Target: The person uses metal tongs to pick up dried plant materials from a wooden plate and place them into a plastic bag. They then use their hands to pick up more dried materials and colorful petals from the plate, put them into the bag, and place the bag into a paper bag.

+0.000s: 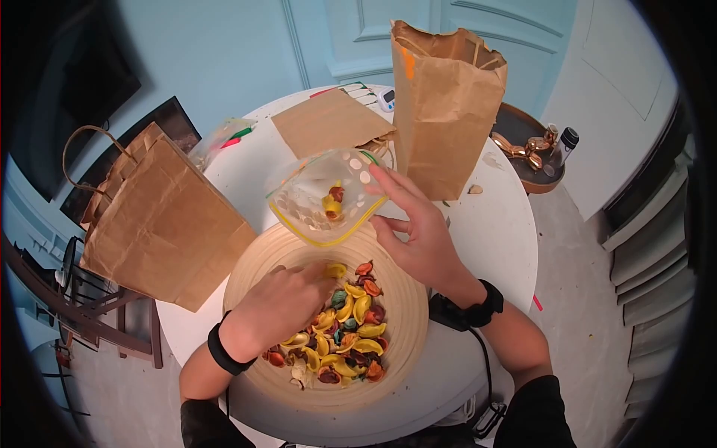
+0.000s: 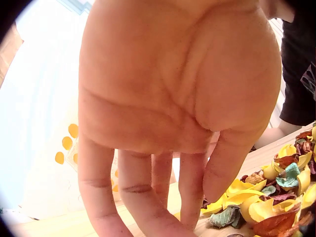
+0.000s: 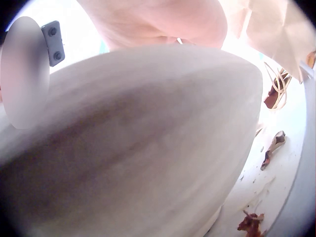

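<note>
A round wooden bowl [image 1: 403,299] holds many dried petals [image 1: 351,328] in yellow, orange, dark red and teal. My left hand [image 1: 276,310] reaches into it from the left, its fingers pointing down at the petals. One yellow petal [image 1: 336,270] shows right at its fingertips; I cannot tell if they pinch it. Above the bowl's far rim, a clear zip bag [image 1: 299,213] gapes toward me, with a few yellow and reddish petals inside. My right hand [image 1: 422,235] holds the bag by its right edge, thumb and forefinger at the mouth.
Tall paper bags stand at left [image 1: 164,224] and back right [image 1: 448,119]. A flat paper bag [image 1: 332,123] lies behind the zip bag on the round white table [image 1: 500,246]. Petal scraps [image 3: 252,224] lie beside the bowl. A side table [image 1: 515,123] carries a balloon-dog figure [image 1: 526,149].
</note>
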